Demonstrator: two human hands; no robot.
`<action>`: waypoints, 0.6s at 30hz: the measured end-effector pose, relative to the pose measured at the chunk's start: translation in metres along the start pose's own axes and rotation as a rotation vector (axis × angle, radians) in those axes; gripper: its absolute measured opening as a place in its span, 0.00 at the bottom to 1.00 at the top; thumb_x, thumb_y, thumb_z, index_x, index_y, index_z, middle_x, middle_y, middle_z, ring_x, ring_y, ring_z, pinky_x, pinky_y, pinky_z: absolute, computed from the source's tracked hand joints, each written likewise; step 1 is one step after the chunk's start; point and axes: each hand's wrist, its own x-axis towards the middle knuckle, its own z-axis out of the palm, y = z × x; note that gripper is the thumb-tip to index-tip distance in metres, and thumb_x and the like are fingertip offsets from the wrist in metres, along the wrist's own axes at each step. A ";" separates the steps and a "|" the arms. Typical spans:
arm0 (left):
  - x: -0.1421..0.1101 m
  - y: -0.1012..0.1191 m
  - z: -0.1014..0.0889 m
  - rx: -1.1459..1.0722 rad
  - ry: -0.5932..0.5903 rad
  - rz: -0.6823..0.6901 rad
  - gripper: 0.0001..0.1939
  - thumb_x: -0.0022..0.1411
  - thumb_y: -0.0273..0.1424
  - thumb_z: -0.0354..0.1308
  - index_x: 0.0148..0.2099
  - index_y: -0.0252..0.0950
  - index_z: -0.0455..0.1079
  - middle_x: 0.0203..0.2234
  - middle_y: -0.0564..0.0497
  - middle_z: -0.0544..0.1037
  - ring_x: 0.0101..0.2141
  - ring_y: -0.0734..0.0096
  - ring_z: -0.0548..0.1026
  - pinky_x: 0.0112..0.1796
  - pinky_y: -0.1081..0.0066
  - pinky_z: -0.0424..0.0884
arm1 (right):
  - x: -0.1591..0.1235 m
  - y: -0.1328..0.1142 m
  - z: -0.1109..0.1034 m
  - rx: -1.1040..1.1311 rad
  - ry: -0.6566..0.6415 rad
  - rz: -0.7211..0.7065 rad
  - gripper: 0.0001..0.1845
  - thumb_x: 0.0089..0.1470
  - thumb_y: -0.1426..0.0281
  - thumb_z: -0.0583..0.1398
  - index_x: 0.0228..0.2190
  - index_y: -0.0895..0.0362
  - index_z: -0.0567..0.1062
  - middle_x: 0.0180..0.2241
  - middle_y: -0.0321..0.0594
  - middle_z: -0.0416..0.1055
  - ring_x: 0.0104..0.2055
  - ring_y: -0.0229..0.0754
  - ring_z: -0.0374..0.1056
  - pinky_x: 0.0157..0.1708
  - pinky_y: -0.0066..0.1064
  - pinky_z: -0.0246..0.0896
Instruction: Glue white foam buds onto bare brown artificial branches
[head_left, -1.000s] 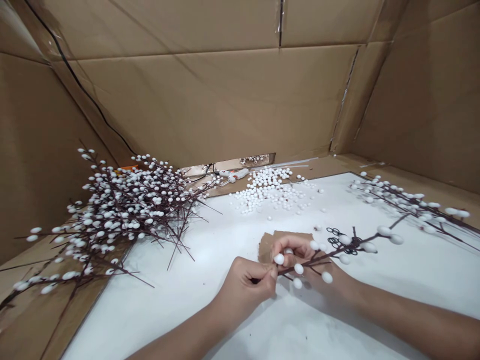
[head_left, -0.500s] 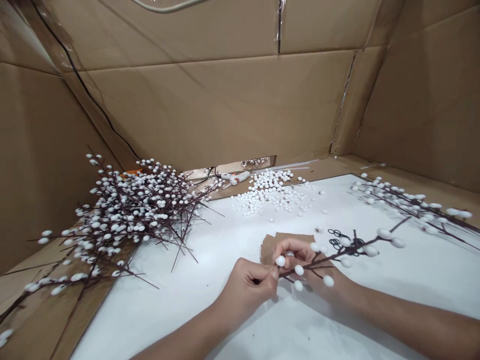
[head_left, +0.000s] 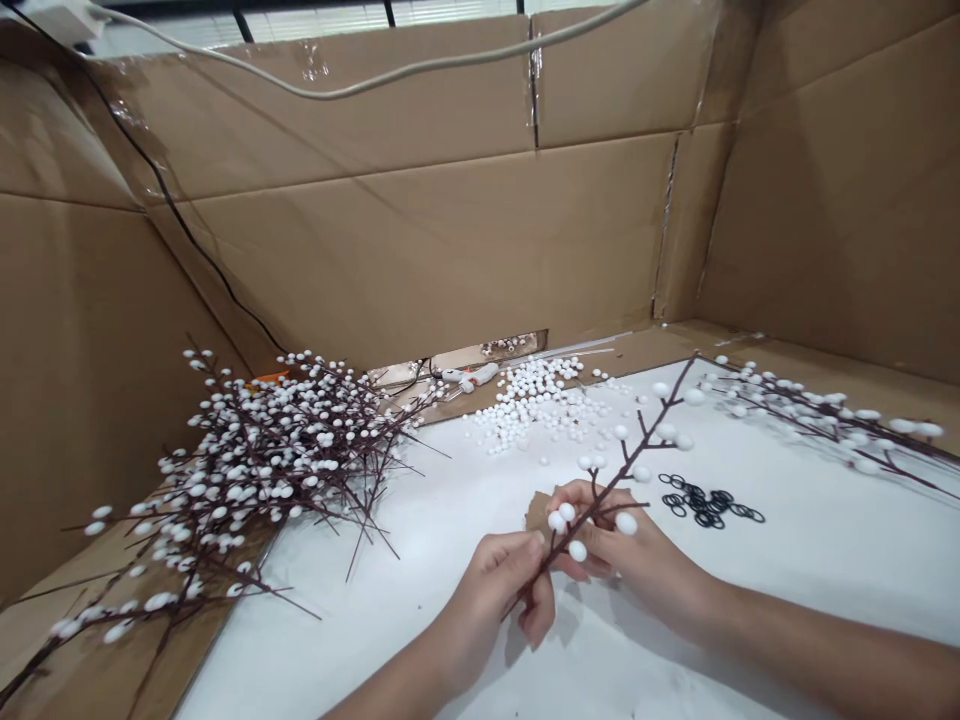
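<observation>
My left hand [head_left: 504, 590] is closed round the lower stem of an artificial berry branch [head_left: 628, 458], a brown stem with white oval berries on short twigs. The branch slants up and to the right, and some of its twigs are bare. Behind its lower half, my right hand [head_left: 637, 545] has its fingers curled in against the stem; its exact grip is partly hidden. A torn piece of brown cardboard [head_left: 537, 512] shows just behind both hands. Several black rings [head_left: 705, 503] lie in a loose pile to the right of my right hand.
A large heap of berry branches [head_left: 300, 430] spreads over the left side. Loose white berries [head_left: 536, 395] are scattered at the back, beside a glue gun [head_left: 469, 377]. More finished branches [head_left: 832, 405] lie at the right. Cardboard walls [head_left: 420, 250] enclose the white board [head_left: 360, 610].
The branch has swung from a low slant to a steeper one, its tip now pointing up toward the back. My left fingers now wrap the stem lower down. The camera view has tilted upward.
</observation>
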 end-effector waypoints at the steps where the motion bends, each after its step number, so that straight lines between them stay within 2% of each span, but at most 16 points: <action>1: 0.001 -0.001 -0.001 -0.024 -0.038 0.003 0.24 0.58 0.48 0.46 0.31 0.31 0.68 0.08 0.57 0.62 0.12 0.80 0.55 0.19 0.75 0.50 | 0.000 -0.001 0.000 0.016 -0.010 0.005 0.19 0.43 0.57 0.63 0.28 0.59 0.65 0.17 0.31 0.62 0.16 0.28 0.49 0.17 0.24 0.36; 4: 0.003 -0.008 -0.001 -0.042 -0.131 0.046 0.17 0.57 0.46 0.50 0.35 0.36 0.59 0.10 0.59 0.65 0.11 0.81 0.57 0.18 0.77 0.52 | -0.001 -0.004 0.001 0.034 0.030 0.030 0.23 0.42 0.53 0.63 0.29 0.59 0.65 0.14 0.25 0.56 0.15 0.25 0.42 0.17 0.24 0.33; 6: 0.004 -0.012 0.001 -0.020 -0.129 0.090 0.18 0.55 0.45 0.54 0.36 0.40 0.50 0.13 0.61 0.67 0.12 0.81 0.58 0.17 0.78 0.53 | -0.001 -0.006 0.002 0.031 0.060 0.047 0.25 0.39 0.51 0.63 0.29 0.59 0.65 0.14 0.24 0.53 0.15 0.25 0.40 0.16 0.24 0.31; 9: 0.000 -0.009 0.005 0.168 0.028 0.153 0.22 0.53 0.41 0.58 0.39 0.43 0.45 0.27 0.58 0.69 0.21 0.80 0.64 0.24 0.77 0.59 | 0.000 -0.006 0.001 0.005 0.063 0.068 0.27 0.37 0.49 0.63 0.28 0.59 0.65 0.16 0.26 0.56 0.15 0.25 0.43 0.15 0.24 0.32; 12: -0.004 0.005 0.008 0.445 0.187 0.201 0.24 0.53 0.36 0.59 0.44 0.43 0.46 0.41 0.49 0.64 0.37 0.71 0.66 0.35 0.70 0.62 | 0.004 0.001 -0.002 -0.017 0.101 0.081 0.28 0.35 0.49 0.64 0.27 0.59 0.66 0.15 0.25 0.54 0.14 0.25 0.43 0.14 0.23 0.33; 15: -0.004 0.019 0.013 0.580 0.265 0.206 0.25 0.52 0.33 0.59 0.47 0.42 0.48 0.45 0.46 0.61 0.44 0.63 0.63 0.40 0.65 0.61 | 0.008 0.011 -0.005 -0.054 0.114 0.129 0.25 0.37 0.51 0.64 0.28 0.59 0.68 0.15 0.24 0.54 0.13 0.25 0.43 0.13 0.22 0.35; 18: -0.001 0.025 0.019 0.614 0.331 0.216 0.23 0.54 0.34 0.57 0.48 0.42 0.50 0.45 0.45 0.62 0.46 0.61 0.62 0.42 0.64 0.61 | 0.010 0.019 -0.006 -0.090 0.121 0.156 0.21 0.37 0.57 0.66 0.28 0.58 0.68 0.18 0.27 0.59 0.13 0.25 0.44 0.13 0.22 0.37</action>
